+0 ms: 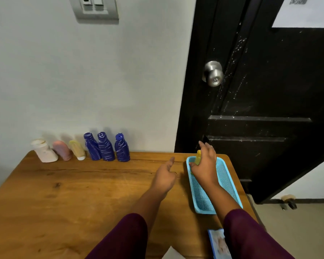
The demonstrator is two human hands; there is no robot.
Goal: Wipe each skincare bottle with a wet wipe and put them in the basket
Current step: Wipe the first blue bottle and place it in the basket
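Right hand covers the small yellow plastic bottle at the far end of the light-blue mesh basket — grip unclear; released upright, it could topple. Left hand — fingers relaxed, empty.

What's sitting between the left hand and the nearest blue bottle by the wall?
Nothing. In the head view, only bare wooden table lies between the left hand and the nearest blue bottle.

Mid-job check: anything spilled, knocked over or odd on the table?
Nothing spilled or toppled: the six bottles stand in a row by the wall. Only oddity: white splatter streaks down the black door.
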